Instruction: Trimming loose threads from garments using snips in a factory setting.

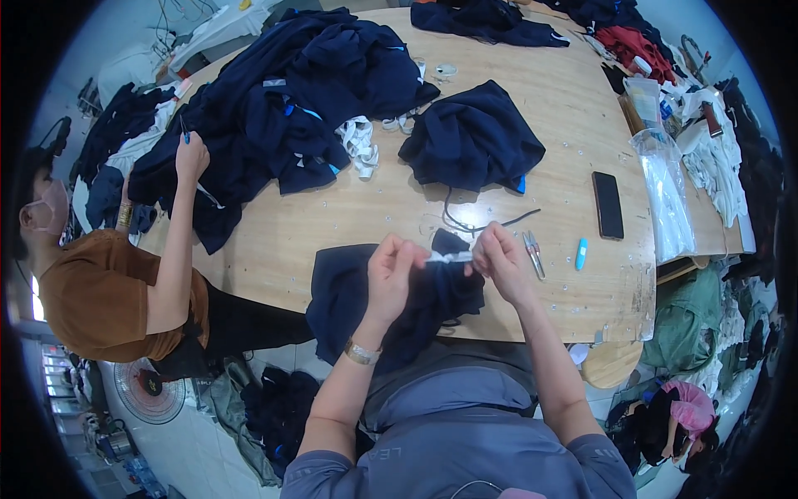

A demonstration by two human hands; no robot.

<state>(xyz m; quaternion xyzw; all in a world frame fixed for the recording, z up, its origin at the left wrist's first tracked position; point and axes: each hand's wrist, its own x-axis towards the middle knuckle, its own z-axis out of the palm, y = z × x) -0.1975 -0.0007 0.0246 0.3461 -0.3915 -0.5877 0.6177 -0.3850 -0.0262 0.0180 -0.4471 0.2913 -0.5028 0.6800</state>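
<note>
A short, twisted white fabric strip (450, 258) is stretched between my hands above the table's near edge. My left hand (389, 279) pinches one end, and my right hand (501, 259) pinches the other. Below them a navy garment (345, 287) lies on the table and hangs over the edge toward my lap. Beyond my hands is a second bunched navy garment (474, 137), with a dark cord (490, 227) trailing from it. Small thread snips (534, 254) lie just right of my right hand.
A phone (608, 205) and a light-blue capped tool (581, 254) rest on the wooden table (573, 150). A navy garment pile (341, 71) and loose white strips (359, 145) are at left. A co-worker in brown (108, 291) stands left, holding a tool. Plastic bags (667, 195) lie right.
</note>
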